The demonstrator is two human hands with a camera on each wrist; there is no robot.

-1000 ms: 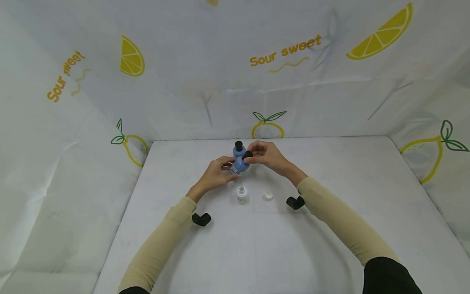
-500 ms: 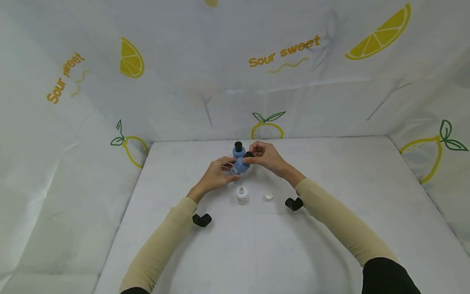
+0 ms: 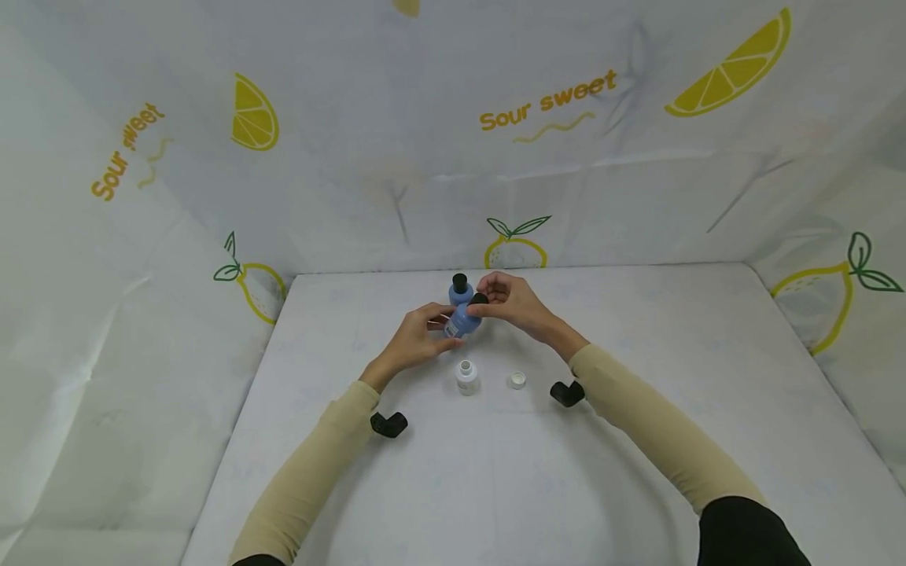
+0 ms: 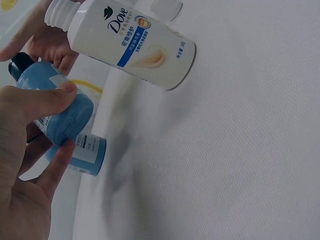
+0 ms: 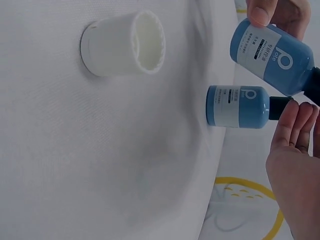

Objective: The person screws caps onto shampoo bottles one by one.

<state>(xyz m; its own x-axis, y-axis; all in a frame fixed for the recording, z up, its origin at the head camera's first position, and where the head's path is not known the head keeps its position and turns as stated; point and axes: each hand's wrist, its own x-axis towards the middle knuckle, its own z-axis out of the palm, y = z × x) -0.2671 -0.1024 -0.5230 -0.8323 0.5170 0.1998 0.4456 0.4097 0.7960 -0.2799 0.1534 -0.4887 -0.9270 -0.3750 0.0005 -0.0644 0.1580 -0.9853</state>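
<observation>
On the left, the left hand [image 3: 414, 336] holds the blue bottle [image 5: 272, 57] above the desk [image 3: 495, 472]; its thumb and fingers are closed around the body of the bottle. This blue bottle is tilted, with its top towards the right hand, and in the last second its position is almost not changed.

In the middle, the white bottle [image 4: 132, 42] stands upright on the desk, nearest to the person, and its neck is without a cap. Behind the held bottle, the second blue bottle [image 5: 237, 106] stands upright with its own dark cap on. Both of these have stayed in their places.

To the right, the right hand [image 3: 515, 305] is at the top of the held bottle, with its thumb and fingers grasping the black cap [image 4: 20, 65]. Compared with one second before, this hand has shifted only very slightly. The black cap is still on the bottle, so I judge that the work at this cap is not finished. How tight the grip is, I cannot tell.

Farther to the right, the white cap [image 3: 517, 380] lies on the desk, apart from the white bottle, and it also has not moved.
</observation>
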